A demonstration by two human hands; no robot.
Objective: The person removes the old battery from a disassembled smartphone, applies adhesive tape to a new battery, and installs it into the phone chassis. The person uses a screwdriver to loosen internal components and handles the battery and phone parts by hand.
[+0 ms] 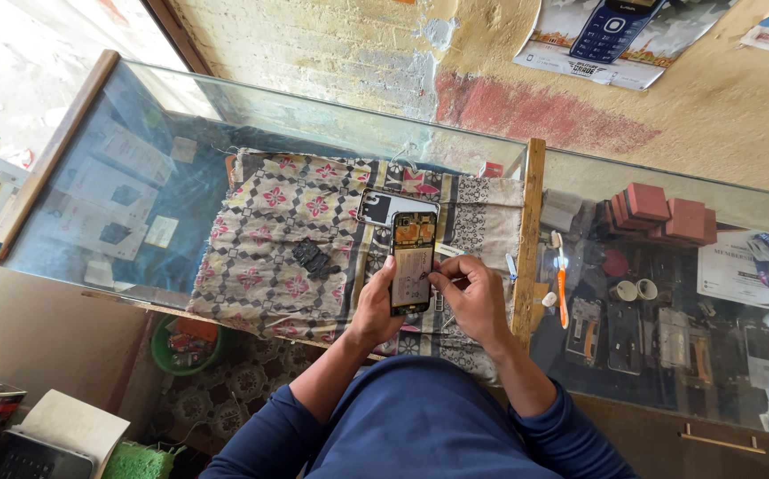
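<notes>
An opened mobile phone (412,263) with its back removed, showing the battery and circuit board, lies on a patterned cloth (287,239). My left hand (373,310) grips the phone's left edge and steadies it. My right hand (471,297) pinches a thin tool, its tip touching the phone's middle near the battery. The phone's detached back cover (383,205) rests just beyond the phone. A small dark part (311,255) lies on the cloth to the left.
The cloth covers a glass display counter (118,177) with boxes inside. A wooden divider (527,239) stands to the right. An orange toothbrush (561,284), small cups, red boxes (659,211) and phone parts lie on the right glass. A green basket (185,346) sits below.
</notes>
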